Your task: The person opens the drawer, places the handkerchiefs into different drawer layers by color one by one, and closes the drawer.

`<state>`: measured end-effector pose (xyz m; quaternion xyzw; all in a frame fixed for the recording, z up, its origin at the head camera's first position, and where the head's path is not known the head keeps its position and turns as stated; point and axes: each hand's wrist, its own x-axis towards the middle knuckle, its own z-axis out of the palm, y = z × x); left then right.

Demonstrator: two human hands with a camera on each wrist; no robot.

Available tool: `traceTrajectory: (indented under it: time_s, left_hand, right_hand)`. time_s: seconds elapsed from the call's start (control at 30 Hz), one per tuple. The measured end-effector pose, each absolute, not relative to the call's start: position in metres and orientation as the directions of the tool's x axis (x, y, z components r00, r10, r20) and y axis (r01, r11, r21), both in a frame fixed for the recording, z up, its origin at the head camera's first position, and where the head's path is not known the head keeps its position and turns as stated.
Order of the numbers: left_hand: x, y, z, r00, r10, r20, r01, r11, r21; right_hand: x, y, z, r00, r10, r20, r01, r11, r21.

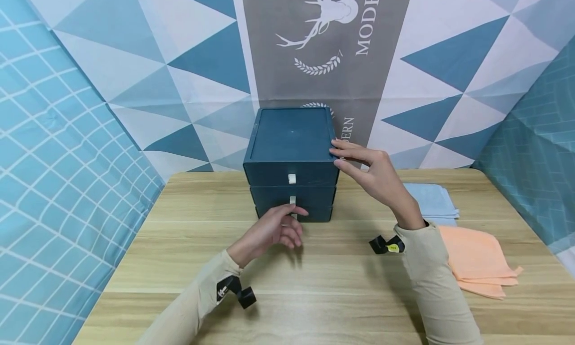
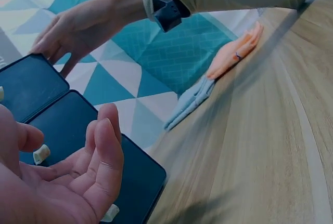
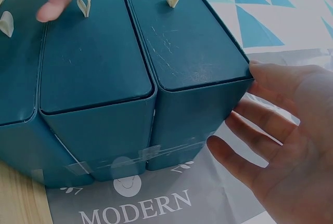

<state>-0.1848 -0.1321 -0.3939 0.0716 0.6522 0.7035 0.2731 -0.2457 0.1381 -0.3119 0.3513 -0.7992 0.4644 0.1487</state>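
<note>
A dark blue three-drawer cabinet [image 1: 292,138] stands at the back of the table, its drawers closed. Each drawer front carries a small cream loop; the top loop [image 1: 292,178] and middle loop [image 1: 293,199] show fully, while fingers partly cover the lowest. My right hand [image 1: 379,175] rests its fingertips against the cabinet's upper right edge, thumb near the front corner in the right wrist view. Before the lower drawers hovers my left hand [image 1: 274,230], fingers loosely bent and holding nothing. Its fingers are near the middle loop [image 3: 84,2] in the right wrist view.
To the right lie a folded light blue cloth [image 1: 431,200] and a folded peach cloth [image 1: 478,257]. A patterned fabric backdrop [image 1: 202,60] rises directly behind the cabinet. Clear tape [image 3: 151,153] crosses the cabinet's side. The wooden table [image 1: 305,305] extends in front.
</note>
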Motion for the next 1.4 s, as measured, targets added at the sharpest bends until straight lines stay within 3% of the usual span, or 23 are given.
traceTrajectory:
  time_s: [0.23,1.4]
  left_hand:
    - [-0.189,-0.135,-0.394,-0.863,0.464,-0.201,-0.260,-0.067,0.963]
    - [-0.192,-0.134,-0.402,-0.862,0.473,-0.184,-0.235,-0.051,0.971]
  right_hand:
    - [-0.245,0.137,-0.313,-0.707,-0.416,0.572,-0.703,0.318,-0.637]
    - [-0.245,0.138,-0.313,-0.716,-0.416,0.560,-0.693,0.330,-0.641]
